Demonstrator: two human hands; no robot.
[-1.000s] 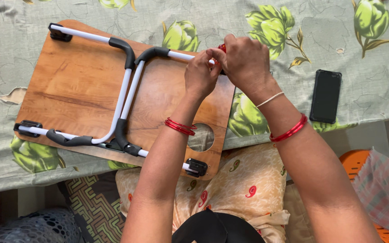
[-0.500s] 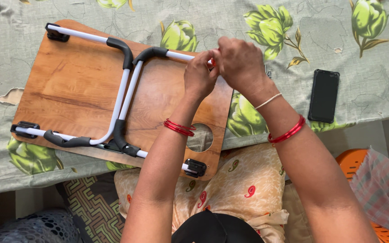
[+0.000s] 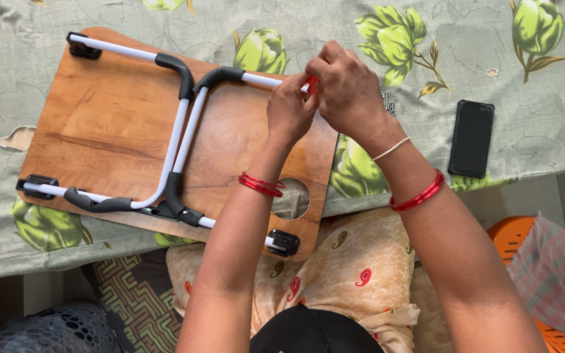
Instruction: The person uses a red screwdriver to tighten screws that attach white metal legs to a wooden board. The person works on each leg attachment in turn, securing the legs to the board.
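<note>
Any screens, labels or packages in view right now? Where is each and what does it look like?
Black rectangular phone: lies flat on the floral green tablecloth, to the right of both hands, near the table edge; its screen is dark.
No packages, labels or signs show.

There is just one camera. It sits on the person's head and looks almost straight down. It is close: both arms come up from the bottom of the picture, the hands (image 3: pixel 325 98) meet near the upper middle, and the flowery cloth (image 3: pixel 426 33) fills the top.
</note>
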